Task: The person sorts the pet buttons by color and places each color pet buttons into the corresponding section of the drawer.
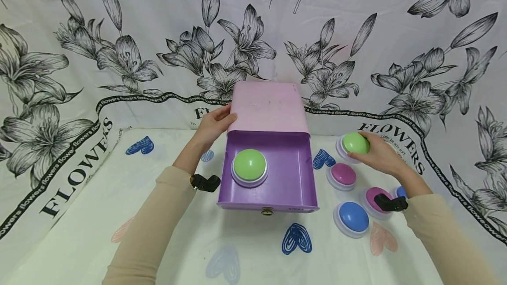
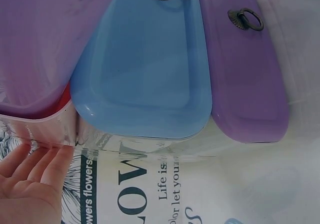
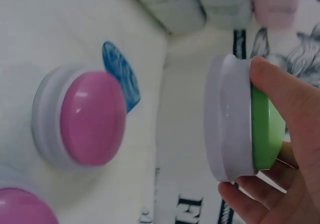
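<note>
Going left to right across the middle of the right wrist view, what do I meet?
A round white-based disc with a pink dome, a partly hidden blue heart print, a round white-based disc with a green dome, the right hand gripping it.

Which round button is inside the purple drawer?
The green-topped button in the left part of the purple drawer. The other green-topped one is held by the right hand outside it; the pink ones and blue ones are outside too.

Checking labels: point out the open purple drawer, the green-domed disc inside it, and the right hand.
Open purple drawer (image 1: 291, 175): head view, inside floor.
Green-domed disc (image 1: 250, 165): head view, dome.
Right hand (image 1: 379, 155): head view, back of hand.
</note>
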`<state>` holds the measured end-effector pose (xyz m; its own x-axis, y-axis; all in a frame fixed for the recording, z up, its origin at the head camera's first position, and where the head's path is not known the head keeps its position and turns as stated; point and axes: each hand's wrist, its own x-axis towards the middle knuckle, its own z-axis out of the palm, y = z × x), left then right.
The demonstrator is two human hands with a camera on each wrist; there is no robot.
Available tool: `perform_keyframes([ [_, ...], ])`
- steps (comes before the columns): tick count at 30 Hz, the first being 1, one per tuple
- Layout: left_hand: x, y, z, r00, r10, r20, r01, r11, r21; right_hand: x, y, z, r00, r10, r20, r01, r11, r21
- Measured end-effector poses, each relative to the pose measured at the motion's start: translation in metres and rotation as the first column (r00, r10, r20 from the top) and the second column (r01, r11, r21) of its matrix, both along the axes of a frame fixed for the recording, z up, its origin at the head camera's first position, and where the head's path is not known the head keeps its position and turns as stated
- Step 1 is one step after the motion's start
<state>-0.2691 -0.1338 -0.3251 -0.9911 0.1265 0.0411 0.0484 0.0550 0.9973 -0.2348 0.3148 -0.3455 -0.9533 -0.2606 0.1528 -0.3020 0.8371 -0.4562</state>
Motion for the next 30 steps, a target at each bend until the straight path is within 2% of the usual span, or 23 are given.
perform_keyframes([
  [8,-0.001,0.000,0.000,1.000,0.004,0.011,-0.004,1.000,0.007,0.010,-0.022,0.022,0.999,0.046,-0.014,-0.045,0.998,0.052],
  [21,0.001,-0.001,0.000,1.000,-0.017,0.002,0.017,1.000,0.003,0.032,-0.053,0.071,0.985,0.160,-0.060,-0.155,0.985,0.080],
  [30,0.002,-0.001,0.000,1.000,-0.028,-0.001,0.028,1.000,0.001,0.047,-0.077,0.091,0.974,0.221,-0.056,-0.216,0.973,0.079],
])
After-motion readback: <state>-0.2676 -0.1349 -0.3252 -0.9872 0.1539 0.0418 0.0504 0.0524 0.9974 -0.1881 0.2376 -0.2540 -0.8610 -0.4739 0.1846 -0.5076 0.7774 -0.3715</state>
